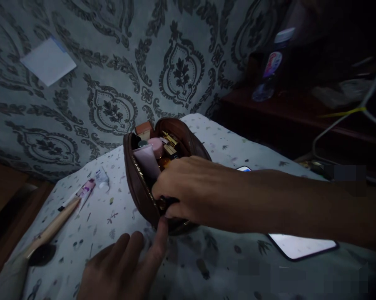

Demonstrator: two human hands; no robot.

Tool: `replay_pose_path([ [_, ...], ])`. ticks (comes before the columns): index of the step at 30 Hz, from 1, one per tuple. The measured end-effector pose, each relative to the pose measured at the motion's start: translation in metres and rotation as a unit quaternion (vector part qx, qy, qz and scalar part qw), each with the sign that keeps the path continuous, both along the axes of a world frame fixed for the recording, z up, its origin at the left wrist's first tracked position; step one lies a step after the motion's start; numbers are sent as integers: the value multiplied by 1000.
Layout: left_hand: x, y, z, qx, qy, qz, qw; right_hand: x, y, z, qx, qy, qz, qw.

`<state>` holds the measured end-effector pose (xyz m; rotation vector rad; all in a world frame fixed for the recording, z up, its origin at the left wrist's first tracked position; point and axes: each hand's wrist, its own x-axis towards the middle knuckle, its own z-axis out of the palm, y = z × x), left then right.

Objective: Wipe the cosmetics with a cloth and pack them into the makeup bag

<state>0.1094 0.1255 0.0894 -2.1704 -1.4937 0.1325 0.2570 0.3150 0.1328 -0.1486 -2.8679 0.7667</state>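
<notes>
A brown zippered cosmetic bag lies unzipped on the patterned cloth. My right hand reaches over its near end, fingers bent down into the opening and thumb tucked in beside the zipper. What these closed fingers hold is hidden. My left hand is in front of the bag, its index finger stretched out to the near rim and the other fingers loosely bent, holding nothing. Inside the bag are a pale tube, a pink round container, gold-coloured tubes and an orange-brown box.
Left of the bag lie a small white tube, a pink tube and a long beige handled object. A lit phone is partly under my right forearm. A plastic bottle stands on the dark red furniture at right.
</notes>
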Motion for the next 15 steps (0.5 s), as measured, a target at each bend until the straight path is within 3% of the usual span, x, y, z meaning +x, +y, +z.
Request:
replay_pose_path([
  [7,1,1,-1,-2,3,19,1000,-12,5,1,-22,7,23,999],
  [12,0,2,1,-9,-1,9,1000,-23,9,6,-80,-38,48,995],
  [15,0,1,2,-11,-4,8,1000,-32,8,9,-72,-64,48,994],
])
